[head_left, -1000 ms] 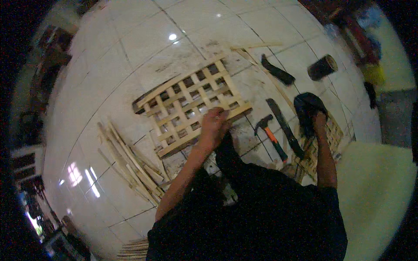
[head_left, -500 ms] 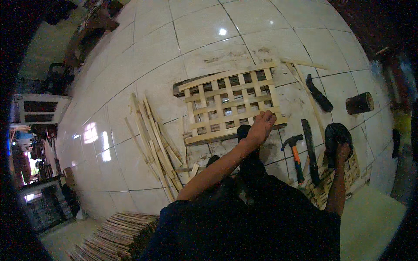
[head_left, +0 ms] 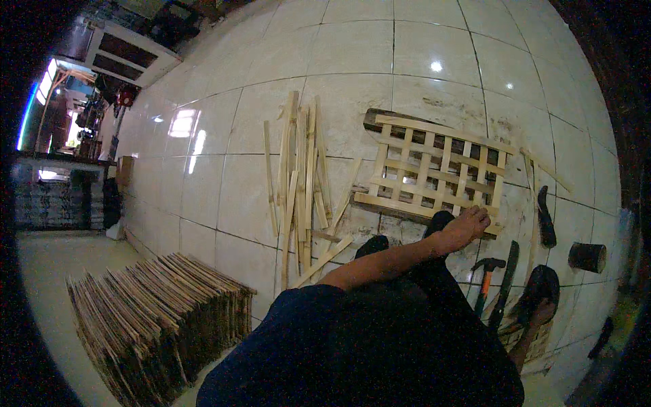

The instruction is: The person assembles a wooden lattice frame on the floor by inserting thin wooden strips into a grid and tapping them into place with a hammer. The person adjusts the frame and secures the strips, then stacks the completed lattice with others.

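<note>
Resting on lattice: left hand (head_left: 464, 227) is lying flat, fingers spread, pressing on the near edge of the wooden lattice panel (head_left: 434, 173); nothing is gripped in it.
Lattice position: it is lying flat on the white tiled floor (head_left: 339, 61), just ahead of the person's dark-clothed knees, with a dark board (head_left: 380, 117) peeking out beneath its far left corner.
Right hand: right hand (head_left: 539, 308) is sitting low at the right, partly under a dark object; cannot tell whether it is open or gripping.
Left of panel: loose wooden slats (head_left: 298, 169) are lying scattered, roughly parallel, close beside the panel.
Right of panel: hammer with orange handle (head_left: 485, 278) and a long dark blade (head_left: 507, 275) are lying side by side; a curved dark tool (head_left: 546, 217) and a short log section (head_left: 586, 256) are sitting further out.
Near left: large stack of slats (head_left: 156, 319) is sitting well apart from the panel.
Obstruction: the person's own torso is blocking the lower centre.
</note>
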`<state>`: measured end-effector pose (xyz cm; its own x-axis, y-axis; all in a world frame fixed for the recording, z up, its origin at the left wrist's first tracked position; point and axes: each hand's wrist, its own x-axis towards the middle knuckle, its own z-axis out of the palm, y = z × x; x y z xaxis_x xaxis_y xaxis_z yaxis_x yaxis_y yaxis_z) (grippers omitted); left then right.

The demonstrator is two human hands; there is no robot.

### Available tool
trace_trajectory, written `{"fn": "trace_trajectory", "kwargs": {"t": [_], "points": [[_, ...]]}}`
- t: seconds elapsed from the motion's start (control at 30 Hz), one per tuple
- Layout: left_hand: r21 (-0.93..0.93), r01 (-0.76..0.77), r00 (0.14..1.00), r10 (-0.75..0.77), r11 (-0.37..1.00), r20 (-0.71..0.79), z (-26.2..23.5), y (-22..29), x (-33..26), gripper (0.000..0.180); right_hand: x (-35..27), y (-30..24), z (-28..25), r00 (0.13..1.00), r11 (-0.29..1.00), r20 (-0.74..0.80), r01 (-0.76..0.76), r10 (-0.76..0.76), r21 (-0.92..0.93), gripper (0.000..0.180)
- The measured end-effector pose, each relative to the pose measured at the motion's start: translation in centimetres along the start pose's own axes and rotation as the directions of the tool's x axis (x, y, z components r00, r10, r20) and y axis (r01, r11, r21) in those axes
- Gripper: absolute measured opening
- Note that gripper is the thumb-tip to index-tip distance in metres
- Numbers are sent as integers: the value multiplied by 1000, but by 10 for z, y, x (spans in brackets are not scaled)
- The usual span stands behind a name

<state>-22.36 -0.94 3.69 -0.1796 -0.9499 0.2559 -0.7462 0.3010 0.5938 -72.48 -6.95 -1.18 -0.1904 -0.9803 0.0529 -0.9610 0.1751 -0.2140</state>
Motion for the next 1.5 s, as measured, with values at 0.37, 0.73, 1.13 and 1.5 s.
{"fn": "trace_trajectory", "kwargs": {"t": [0.37, 0.73, 1.13, 1.5], "points": [[-403, -192, 981, 169, 895, -93, -9, 46, -12, 50, -92, -154, -58, 996, 828, 87, -53, 5, 559, 21], [-678, -114, 962, 251, 726, 108, -30, 41, -22, 36, -152, -305, -53, 860, 667, 472, -236, -195, 707, 42], [-676, 461, 847, -57, 575, 529, -33, 46, -28, 24, -160, -309, -72, 908, 645, 361, -146, -214, 750, 37], [-570, 357, 926, -359, 740, 114, -39, 27, 18, 17, -201, -202, -19, 969, 957, 120, 188, -218, 218, 36]]}}
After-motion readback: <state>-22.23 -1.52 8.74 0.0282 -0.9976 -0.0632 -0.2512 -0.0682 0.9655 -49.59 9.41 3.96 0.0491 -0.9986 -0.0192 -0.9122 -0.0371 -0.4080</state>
